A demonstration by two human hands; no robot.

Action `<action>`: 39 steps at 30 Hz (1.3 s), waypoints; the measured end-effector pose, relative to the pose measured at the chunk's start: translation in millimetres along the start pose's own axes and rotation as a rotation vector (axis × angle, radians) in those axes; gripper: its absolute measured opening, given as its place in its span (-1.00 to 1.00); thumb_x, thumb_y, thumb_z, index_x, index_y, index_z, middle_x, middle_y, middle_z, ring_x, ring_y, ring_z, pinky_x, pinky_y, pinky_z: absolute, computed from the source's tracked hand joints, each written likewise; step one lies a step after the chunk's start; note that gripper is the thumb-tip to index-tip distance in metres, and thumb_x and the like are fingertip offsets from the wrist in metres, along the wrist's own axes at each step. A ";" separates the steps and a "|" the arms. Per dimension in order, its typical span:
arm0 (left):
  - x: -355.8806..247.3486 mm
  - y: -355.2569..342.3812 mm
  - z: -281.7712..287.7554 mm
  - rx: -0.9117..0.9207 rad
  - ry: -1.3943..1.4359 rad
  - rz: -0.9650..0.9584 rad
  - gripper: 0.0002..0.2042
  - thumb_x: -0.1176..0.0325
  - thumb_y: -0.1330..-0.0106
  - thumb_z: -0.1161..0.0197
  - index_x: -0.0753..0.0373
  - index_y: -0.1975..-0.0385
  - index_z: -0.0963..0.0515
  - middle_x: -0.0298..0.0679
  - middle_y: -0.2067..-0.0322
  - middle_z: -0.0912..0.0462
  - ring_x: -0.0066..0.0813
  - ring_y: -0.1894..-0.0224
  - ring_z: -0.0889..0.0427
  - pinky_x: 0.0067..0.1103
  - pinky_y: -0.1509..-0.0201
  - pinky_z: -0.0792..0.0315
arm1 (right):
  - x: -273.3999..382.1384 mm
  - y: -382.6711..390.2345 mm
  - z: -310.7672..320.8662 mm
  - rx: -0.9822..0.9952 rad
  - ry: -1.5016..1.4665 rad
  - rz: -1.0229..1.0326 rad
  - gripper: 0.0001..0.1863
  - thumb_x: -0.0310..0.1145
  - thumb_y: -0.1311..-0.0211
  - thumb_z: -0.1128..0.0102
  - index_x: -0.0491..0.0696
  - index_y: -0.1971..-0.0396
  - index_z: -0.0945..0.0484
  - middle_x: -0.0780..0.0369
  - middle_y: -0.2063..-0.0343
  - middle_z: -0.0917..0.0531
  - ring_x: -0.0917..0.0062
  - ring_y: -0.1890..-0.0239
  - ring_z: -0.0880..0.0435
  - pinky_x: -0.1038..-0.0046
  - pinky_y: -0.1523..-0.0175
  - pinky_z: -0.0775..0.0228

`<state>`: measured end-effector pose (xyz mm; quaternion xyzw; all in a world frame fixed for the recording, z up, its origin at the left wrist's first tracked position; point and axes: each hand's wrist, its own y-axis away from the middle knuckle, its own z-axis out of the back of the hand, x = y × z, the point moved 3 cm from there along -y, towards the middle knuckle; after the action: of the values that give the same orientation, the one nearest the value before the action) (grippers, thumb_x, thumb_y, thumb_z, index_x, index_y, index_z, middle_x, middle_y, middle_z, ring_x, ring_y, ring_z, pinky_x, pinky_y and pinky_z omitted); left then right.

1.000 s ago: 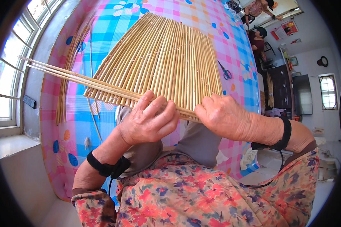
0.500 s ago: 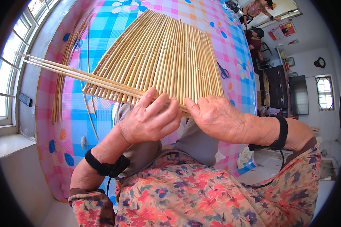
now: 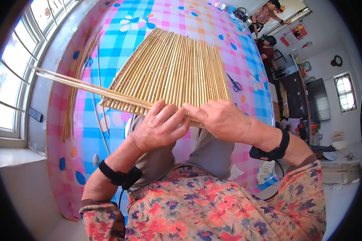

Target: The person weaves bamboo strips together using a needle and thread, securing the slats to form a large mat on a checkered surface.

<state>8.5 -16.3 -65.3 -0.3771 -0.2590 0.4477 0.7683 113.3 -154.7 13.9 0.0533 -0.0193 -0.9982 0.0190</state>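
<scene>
A woven panel of stiff yellow plant stalks (image 3: 177, 72), laid side by side and stitched in rows, rests over my knees and the bed-like surface. At its near edge my left hand (image 3: 161, 127) is closed, fingers curled around several long thin stalks (image 3: 78, 81) lying across that edge and jutting far left. My right hand (image 3: 225, 122) is closed on the near edge, its fingertips almost touching the left hand's. The stalk ends between the hands are hidden by my fingers.
A checkered, flowered cover (image 3: 120, 60) spreads beneath. Loose stalks (image 3: 70, 106) lie at the left near the window (image 3: 12, 88). Dark scissors (image 3: 235, 84) lie right of the panel. A remote control (image 3: 35, 114) rests by the sill. Two other people (image 3: 266, 52) are at the far right.
My right hand has shifted slightly left along the near edge, closer to my left hand. The whole view has tilted a little, and the panel appears lower in it.
</scene>
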 end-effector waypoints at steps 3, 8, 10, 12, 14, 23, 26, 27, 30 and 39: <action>2.0 -1.0 4.6 0.128 -0.002 0.045 -0.70 0.37 -0.02 -0.25 0.18 0.20 -0.49 -0.23 0.22 -0.52 -0.37 0.18 -0.52 -0.37 0.07 -0.43 | -1.3 16.5 30.4 -0.362 0.033 -0.086 -0.68 -0.38 -0.15 -0.20 -0.11 0.08 -0.53 0.24 0.44 -0.56 0.39 0.36 -0.61 0.30 0.19 -0.46; 4.8 -27.9 12.1 0.115 -0.076 -0.017 -0.67 0.41 -0.04 -0.24 0.22 0.13 -0.48 -0.21 0.19 -0.52 -0.30 0.14 -0.52 -0.34 0.07 -0.44 | 53.6 66.1 8.3 -0.398 -0.326 -0.160 -0.95 -0.46 -0.20 -0.20 -0.10 0.36 -0.56 0.22 0.45 -0.53 0.29 0.39 -0.57 0.33 0.28 -0.40; 7.0 -51.8 14.5 0.123 -0.065 -0.027 -0.66 0.43 -0.05 -0.25 0.25 0.12 -0.48 -0.19 0.14 -0.54 -0.24 0.11 -0.54 -0.31 0.06 -0.45 | 48.7 73.6 -14.4 -0.501 -0.465 -0.316 -0.93 -0.44 -0.25 -0.19 -0.12 0.36 -0.56 0.20 0.47 -0.52 0.36 0.41 -0.57 0.37 0.31 -0.39; 11.8 -82.1 19.2 0.167 -0.045 0.012 -0.66 0.44 -0.07 -0.24 0.29 0.10 -0.47 -0.19 0.15 -0.56 -0.22 0.10 -0.56 -0.32 0.07 -0.44 | 32.1 75.7 -18.9 -0.606 -0.618 -0.445 -0.91 -0.43 -0.29 -0.18 -0.14 0.36 -0.56 0.19 0.49 -0.52 0.43 0.43 -0.57 0.42 0.34 -0.38; 17.0 -105.8 19.9 0.155 -0.042 -0.036 -0.66 0.44 -0.09 -0.25 0.29 0.09 -0.47 -0.17 0.14 -0.57 -0.18 0.12 -0.57 -0.32 0.08 -0.45 | 6.0 73.8 -19.5 -0.729 -0.981 -0.742 -0.83 -0.37 -0.37 -0.14 -0.17 0.34 -0.55 0.19 0.53 -0.52 0.58 0.46 -0.51 0.49 0.34 -0.36; 52.9 -180.3 19.5 0.186 -0.123 0.040 -0.71 0.51 -0.12 -0.26 0.23 0.12 -0.50 -0.16 0.22 -0.65 -0.12 0.17 -0.61 -0.30 0.10 -0.52 | -55.5 37.0 -7.1 -1.049 -1.202 -0.626 -0.74 -0.21 -0.47 -0.03 -0.08 0.33 -0.54 0.39 0.58 -0.47 0.81 0.61 -0.33 0.68 0.53 -0.14; 65.0 -200.4 26.2 0.182 -0.133 0.068 -0.68 0.52 -0.12 -0.23 0.20 0.09 -0.48 -0.14 0.26 -0.62 -0.09 0.16 -0.61 -0.24 0.08 -0.51 | -71.5 26.0 1.1 -1.081 -1.219 -0.619 -0.72 -0.27 -0.42 -0.06 -0.22 0.33 -0.53 0.24 0.53 -0.54 0.62 0.45 -0.46 0.47 0.30 -0.35; 68.0 -204.3 28.9 0.215 -0.133 0.108 -0.68 0.52 -0.12 -0.23 0.20 0.09 -0.48 -0.13 0.26 -0.63 -0.09 0.16 -0.61 -0.24 0.08 -0.50 | -73.3 24.2 5.7 -1.106 -1.238 -0.590 -0.71 -0.27 -0.42 -0.05 -0.22 0.32 -0.55 0.25 0.55 -0.53 0.63 0.46 -0.46 0.49 0.31 -0.35; 72.1 -207.2 32.7 0.259 -0.155 0.157 -0.68 0.51 -0.11 -0.24 0.21 0.09 -0.48 -0.13 0.27 -0.63 -0.09 0.14 -0.60 -0.24 0.07 -0.50 | -82.9 15.9 19.5 -1.117 -1.269 -0.508 -0.70 -0.26 -0.42 -0.04 -0.22 0.34 -0.56 0.27 0.58 -0.52 0.64 0.48 -0.47 0.51 0.32 -0.35; 65.9 -219.4 23.2 0.379 -0.274 0.151 -0.63 0.48 -0.12 -0.22 0.24 0.02 -0.43 -0.11 0.33 -0.58 -0.12 0.17 -0.61 -0.25 0.11 -0.52 | -101.7 -4.7 17.9 -1.215 -1.293 -0.500 -0.68 -0.25 -0.38 -0.09 -0.22 0.43 -0.54 0.30 0.63 -0.49 0.69 0.51 -0.44 0.52 0.36 -0.32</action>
<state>130.1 -19.1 130.2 -0.1804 -0.2435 0.5914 0.7473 212.2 -145.4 42.3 -0.5313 0.5134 -0.6474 -0.1870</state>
